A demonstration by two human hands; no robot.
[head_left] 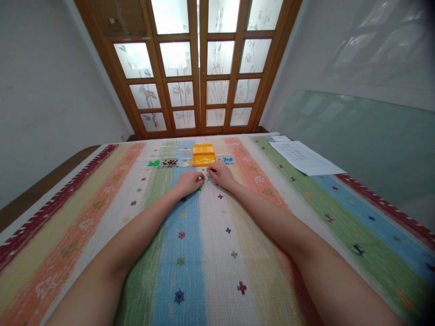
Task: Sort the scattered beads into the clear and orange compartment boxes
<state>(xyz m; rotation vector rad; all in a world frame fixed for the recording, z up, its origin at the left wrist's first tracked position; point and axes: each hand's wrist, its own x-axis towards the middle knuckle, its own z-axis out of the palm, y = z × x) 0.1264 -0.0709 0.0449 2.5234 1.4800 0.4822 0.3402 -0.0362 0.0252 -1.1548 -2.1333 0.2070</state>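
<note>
Both my arms reach forward over a striped cloth (204,253). My left hand (189,181) rests on the cloth with fingers curled, close to a few small green beads (203,171). My right hand (220,174) lies just right of it, fingers curled as in a pinch; what it holds is too small to make out. Just beyond the hands sits an orange tray (204,155) holding pale beads. A clear compartment box (170,162) left of the tray holds green, dark and pale beads. Blue beads (226,160) lie right of the tray.
A white printed sheet (306,157) lies at the far right of the table. Wooden glazed doors (200,68) stand behind the table. White walls close in on both sides, and a glass panel (367,140) leans at the right.
</note>
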